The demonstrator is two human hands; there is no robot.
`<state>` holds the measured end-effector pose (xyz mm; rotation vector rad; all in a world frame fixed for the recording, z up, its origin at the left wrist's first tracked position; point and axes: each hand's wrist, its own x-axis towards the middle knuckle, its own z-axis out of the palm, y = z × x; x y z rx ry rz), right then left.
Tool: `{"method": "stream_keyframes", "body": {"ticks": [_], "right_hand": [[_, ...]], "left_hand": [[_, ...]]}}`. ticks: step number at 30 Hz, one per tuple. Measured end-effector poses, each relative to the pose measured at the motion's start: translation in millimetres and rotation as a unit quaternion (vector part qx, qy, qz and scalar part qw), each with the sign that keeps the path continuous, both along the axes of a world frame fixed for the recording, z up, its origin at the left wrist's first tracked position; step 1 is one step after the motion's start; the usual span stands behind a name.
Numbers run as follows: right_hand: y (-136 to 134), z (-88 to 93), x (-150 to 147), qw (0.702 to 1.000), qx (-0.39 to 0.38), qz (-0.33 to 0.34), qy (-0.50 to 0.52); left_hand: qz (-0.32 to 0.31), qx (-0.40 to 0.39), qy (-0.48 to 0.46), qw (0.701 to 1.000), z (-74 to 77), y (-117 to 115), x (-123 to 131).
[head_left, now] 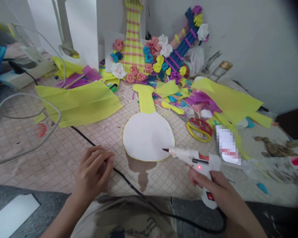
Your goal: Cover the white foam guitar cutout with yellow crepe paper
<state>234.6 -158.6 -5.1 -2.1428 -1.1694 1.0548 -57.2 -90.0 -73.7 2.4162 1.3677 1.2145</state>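
Note:
My right hand (pixel 217 188) grips a white glue gun (pixel 201 160) with a small red light lit on its side. Its dark nozzle points left, over the right part of a white rounded card shape (pixel 147 135). A yellow-covered neck (pixel 147 98) extends from the top of that shape, which lies flat on the table with a thin yellow edge. Left of the shape, my left hand (pixel 94 170) rests near the table's front with its fingers curled in; nothing shows in them. The gun's black cord (pixel 129 183) runs beneath this hand and across my lap.
Two flower-trimmed paper guitars (pixel 132 49) stand at the back. Yellow crepe sheets (pixel 81 102) and paper scraps lie around. Red and yellow scissors (pixel 200 129) sit at right, near a clear plastic bottle (pixel 270 168). A white cable (pixel 61 115) loops over the left side.

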Motion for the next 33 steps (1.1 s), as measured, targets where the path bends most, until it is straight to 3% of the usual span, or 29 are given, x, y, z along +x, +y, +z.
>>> {"method": "stream_keyframes", "body": {"ticks": [7,14,24,33], "right_hand": [[27.8,-15.9,22.7,0.999,0.043,0.029,0.006],[76.7,-10.5,23.6,0.992,0.117,0.043,-0.003],[132.8,-11.6,17.7,0.99,0.102,0.091,-0.036],[149.4,-8.7,8.9,0.986,0.107,0.117,-0.055]], "left_hand": [[-0.004,0.007,-0.004,1.0,-1.6,0.2,-0.9],[-0.006,0.018,0.009,1.0,-5.1,1.4,-1.8],[-0.007,0.025,0.011,1.0,-5.9,2.1,-0.9],[-0.005,0.002,0.013,1.0,-6.7,2.0,-2.1]]}}
